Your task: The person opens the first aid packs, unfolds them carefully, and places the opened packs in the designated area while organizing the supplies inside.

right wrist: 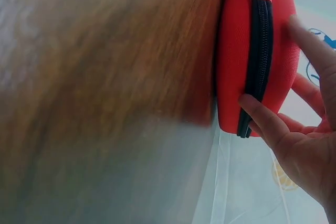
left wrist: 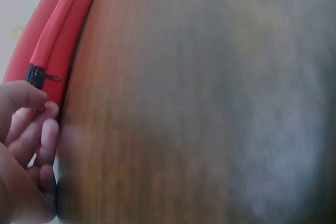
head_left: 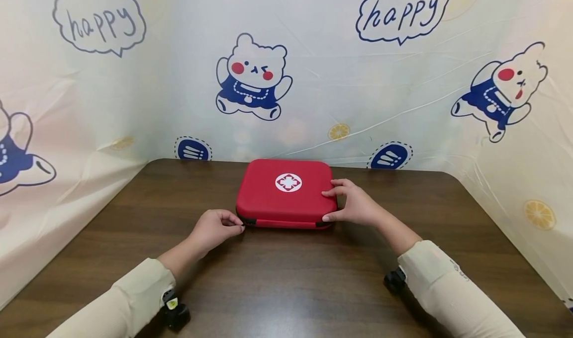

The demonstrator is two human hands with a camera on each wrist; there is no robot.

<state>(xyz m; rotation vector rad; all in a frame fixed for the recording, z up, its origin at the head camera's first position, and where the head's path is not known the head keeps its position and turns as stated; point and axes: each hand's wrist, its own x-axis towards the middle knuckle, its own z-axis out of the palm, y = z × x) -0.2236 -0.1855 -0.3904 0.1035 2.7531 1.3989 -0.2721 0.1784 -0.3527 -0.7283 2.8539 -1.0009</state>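
A red first-aid case with a white cross emblem lies closed on the table. My left hand is at its front left corner, thumb and index finger pinching a small zipper pull. Another zipper pull hangs loose beside it on the black zipper end. On the opposite side, my right hand holds the case's right end. Its thumb presses near the black zipper at the front corner, while the other fingers spread over the lid and right side.
The brown wooden table extends around the case. Behind it hangs a pale curtain printed with cartoon bears and lettering, which also closes off both sides. Small black devices are strapped at both wrists.
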